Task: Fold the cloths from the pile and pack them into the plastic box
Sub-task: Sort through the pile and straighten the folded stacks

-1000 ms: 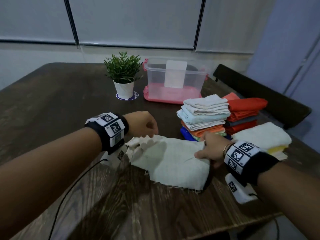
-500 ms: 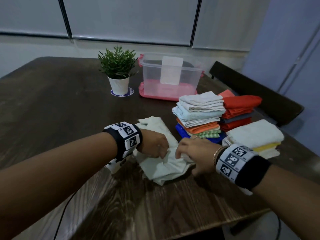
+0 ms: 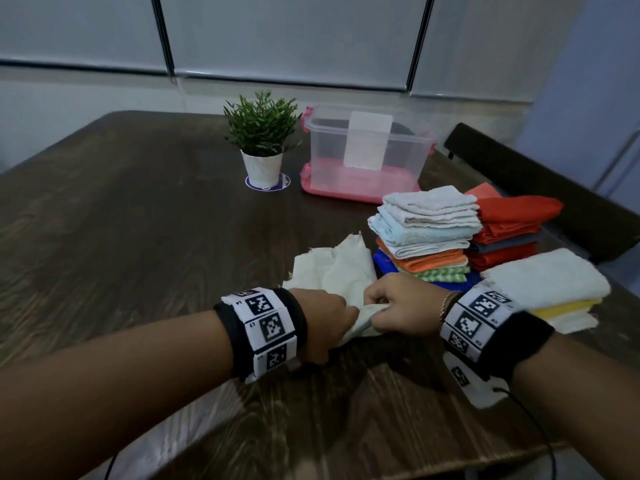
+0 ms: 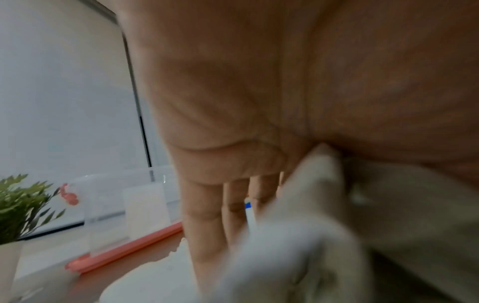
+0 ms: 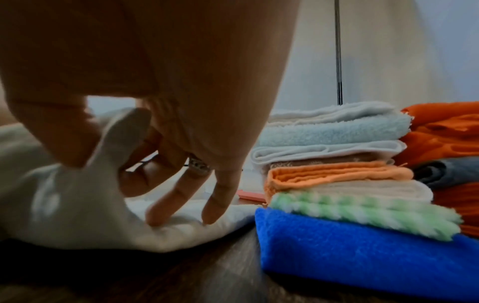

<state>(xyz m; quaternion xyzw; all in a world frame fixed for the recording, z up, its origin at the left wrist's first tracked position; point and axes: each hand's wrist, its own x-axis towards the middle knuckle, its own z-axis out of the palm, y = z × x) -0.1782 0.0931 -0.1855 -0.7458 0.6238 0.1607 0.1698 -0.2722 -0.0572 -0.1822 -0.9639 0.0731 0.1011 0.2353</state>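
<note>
A cream cloth (image 3: 337, 271) lies bunched on the dark table, just left of the folded stacks. My left hand (image 3: 332, 320) grips its near edge, with the cloth (image 4: 298, 225) pinched under the thumb. My right hand (image 3: 391, 306) pinches the same near edge between thumb and forefinger; its other fingers (image 5: 166, 207) rest on the cloth (image 5: 77, 205). The two hands almost touch. The clear plastic box (image 3: 367, 154) with a pink base stands open at the far side of the table.
A stack of folded towels (image 3: 426, 233) stands right of the cloth, with orange and grey cloths (image 3: 509, 230) behind it and a white and yellow pile (image 3: 550, 285) nearer. A potted plant (image 3: 261, 140) sits left of the box. A dark chair (image 3: 554, 188) stands at the table's right edge.
The cloth lay spread flat with my hands at its two ends. Both hands came together at its near edge and the cloth is now bunched up between them.
</note>
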